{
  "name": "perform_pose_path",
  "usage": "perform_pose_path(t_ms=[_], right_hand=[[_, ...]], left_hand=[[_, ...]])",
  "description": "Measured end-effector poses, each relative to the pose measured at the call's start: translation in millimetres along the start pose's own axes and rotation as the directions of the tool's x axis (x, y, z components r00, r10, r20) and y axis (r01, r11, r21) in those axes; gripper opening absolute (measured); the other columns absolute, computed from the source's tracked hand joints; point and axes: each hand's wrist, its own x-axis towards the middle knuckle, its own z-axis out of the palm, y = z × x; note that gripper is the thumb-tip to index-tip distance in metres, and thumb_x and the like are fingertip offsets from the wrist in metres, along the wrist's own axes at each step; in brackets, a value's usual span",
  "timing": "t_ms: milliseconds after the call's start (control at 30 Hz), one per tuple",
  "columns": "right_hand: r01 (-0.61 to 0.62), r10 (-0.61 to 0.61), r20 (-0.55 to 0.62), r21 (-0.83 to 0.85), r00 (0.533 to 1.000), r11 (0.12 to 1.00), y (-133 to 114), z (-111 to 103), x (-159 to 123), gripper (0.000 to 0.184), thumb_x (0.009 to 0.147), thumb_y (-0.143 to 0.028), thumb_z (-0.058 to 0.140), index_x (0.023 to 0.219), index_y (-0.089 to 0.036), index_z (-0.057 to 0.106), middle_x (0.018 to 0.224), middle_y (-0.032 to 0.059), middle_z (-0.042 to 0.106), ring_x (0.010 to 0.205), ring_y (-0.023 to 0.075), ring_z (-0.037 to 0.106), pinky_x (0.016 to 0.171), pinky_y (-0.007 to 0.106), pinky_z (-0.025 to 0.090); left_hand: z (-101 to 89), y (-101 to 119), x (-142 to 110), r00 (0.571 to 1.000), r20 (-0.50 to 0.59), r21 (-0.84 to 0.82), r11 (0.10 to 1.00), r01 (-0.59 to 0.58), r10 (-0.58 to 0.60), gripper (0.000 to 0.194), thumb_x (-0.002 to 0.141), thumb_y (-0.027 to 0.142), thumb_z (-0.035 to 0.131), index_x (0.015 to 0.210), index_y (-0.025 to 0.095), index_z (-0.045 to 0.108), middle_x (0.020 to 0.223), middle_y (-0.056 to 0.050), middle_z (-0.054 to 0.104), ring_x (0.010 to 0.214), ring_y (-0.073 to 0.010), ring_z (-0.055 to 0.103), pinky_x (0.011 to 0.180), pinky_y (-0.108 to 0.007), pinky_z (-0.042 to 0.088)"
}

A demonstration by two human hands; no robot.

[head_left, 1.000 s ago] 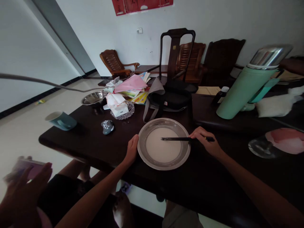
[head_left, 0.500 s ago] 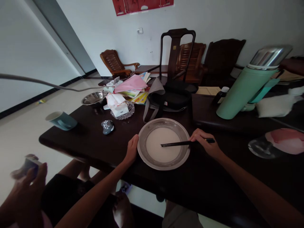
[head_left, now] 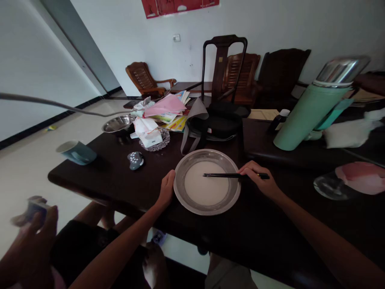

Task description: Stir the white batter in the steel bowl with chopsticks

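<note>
A round metal basin [head_left: 179, 182] sits near the table's front edge, holding a milky white liquid [head_left: 207, 188]. My left hand [head_left: 166, 188] grips the basin's left side at the rim, its fingertips partly hidden. In my right hand [head_left: 259, 181] is a pair of dark chopsticks [head_left: 222, 175], lying close together and pointing left across the basin. Their tips are at the middle of the white liquid; how deep they dip is hard to see. The right fingers are closed round the sticks just over the basin's right rim.
On the dark table [head_left: 156, 176] stand a blue mug [head_left: 78, 153], a grey paw-print object [head_left: 135, 160], a steel bowl [head_left: 118, 125], tissues [head_left: 150, 134], papers, a black bag [head_left: 222, 124] and a green thermos [head_left: 309, 116]. At left, another person's hands [head_left: 36, 233] hold a small object.
The chopsticks' outer end has tipped slightly and their tips have swung a little away from me within the basin. My left hand stays at the rim.
</note>
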Motion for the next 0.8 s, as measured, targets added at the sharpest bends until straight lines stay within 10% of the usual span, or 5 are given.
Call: perform_pose_path(t_ms=[800], right_hand=[[0.025,-0.026,0.011,0.041,1.0,0.999,1.7,1.6,-1.4,0.029,0.095,-0.034,0.052,0.075,-0.023,0.069,0.077,0.0035,0.069,0.073,0.0185,0.064,0.07,0.034,0.049]], left_hand=[[0.3,-1.2,1.1,1.0,0.003,-0.017,1.0,0.002,-0.002,0.047,0.082,0.061,0.051,0.061,0.021,0.038,0.062,0.006,0.034,0.058,-0.0112,0.03,0.053,-0.024,0.031]])
